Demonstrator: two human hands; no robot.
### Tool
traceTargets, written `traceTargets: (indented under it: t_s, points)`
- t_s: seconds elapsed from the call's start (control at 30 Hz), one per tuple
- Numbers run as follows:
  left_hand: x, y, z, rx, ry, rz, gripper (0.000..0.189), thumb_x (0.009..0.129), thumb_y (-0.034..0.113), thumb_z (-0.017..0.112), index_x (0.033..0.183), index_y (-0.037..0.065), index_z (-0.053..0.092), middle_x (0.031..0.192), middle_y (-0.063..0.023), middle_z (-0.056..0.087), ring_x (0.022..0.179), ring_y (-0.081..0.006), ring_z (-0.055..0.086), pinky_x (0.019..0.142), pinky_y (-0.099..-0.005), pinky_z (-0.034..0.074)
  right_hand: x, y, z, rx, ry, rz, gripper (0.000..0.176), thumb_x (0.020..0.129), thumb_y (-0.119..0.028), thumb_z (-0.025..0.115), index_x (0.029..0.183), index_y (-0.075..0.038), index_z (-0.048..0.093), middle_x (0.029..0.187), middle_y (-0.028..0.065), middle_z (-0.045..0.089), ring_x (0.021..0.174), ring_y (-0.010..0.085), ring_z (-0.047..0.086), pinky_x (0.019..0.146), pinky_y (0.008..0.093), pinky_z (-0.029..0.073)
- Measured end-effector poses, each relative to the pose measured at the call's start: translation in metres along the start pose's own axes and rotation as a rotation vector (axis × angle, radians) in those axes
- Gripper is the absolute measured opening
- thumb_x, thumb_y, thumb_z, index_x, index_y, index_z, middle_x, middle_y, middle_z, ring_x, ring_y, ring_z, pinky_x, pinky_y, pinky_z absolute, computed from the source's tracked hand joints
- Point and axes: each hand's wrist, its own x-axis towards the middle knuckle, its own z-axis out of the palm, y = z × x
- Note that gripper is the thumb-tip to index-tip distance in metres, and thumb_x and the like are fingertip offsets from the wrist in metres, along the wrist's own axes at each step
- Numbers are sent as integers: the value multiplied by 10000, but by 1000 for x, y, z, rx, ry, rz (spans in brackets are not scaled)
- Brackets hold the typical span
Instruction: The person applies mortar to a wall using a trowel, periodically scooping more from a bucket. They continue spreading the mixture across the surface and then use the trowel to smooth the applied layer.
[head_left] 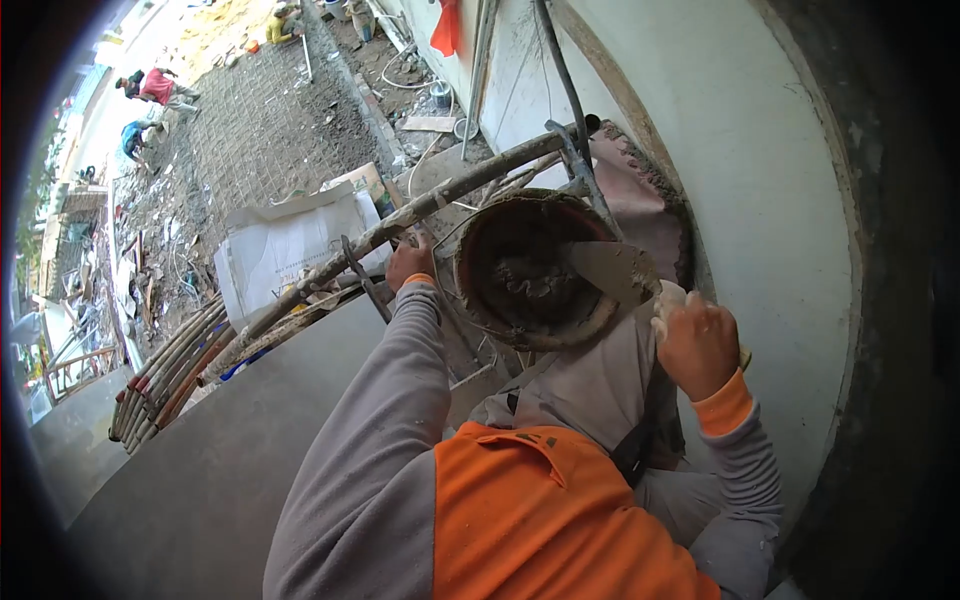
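Note:
My right hand [698, 346] is closed around the handle of a trowel [612, 268]. The trowel's broad, mortar-smeared blade reaches over a round bucket [588, 333] with a crusted rim. Wet grey mortar [530, 285] lies inside the bucket, below and left of the blade. My left hand [410, 260] is to the left of the bucket, its fingers curled at a long dirty pole [440, 205] that slants across the view. Part of those fingers is hidden by the hand and the pole.
A pale wall [740, 140] curves along my right. Torn white cardboard [290, 250] and bundled rods [170, 370] lie beyond the pole. Far below, a person in red [160, 86] and other people work beside a wire-mesh ground [255, 140]. A grey panel [250, 440] stands at left.

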Motion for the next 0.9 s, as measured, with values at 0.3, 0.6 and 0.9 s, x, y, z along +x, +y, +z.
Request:
traceTargets:
  t_s: [0.3,0.6,0.9]
  points:
    - [11,-9,13,-33,4,37,667,889,613,420,950,2,681,986,-246,664,968,-421,631,832,-520,483,9,-16,73,425,-308,-41,282,846,-328,579,909,-66,660,859,162,683,827,330,675,740,455,525]
    - [1,-2,-2,-55,-8,-16,588,867,572,469,1000,40,681,991,-217,677,964,-404,642,831,-511,495,-4,2,98,521,-275,-227,338,924,-348,507,1065,-88,673,1163,54,633,977,265,640,852,380,513]
    - [5,-2,3,-53,43,-44,609,869,578,468,925,18,701,946,-224,681,925,-402,653,811,-507,501,-9,17,116,682,-268,-93,421,873,-439,586,1056,-67,660,1081,79,675,974,309,641,877,386,502]
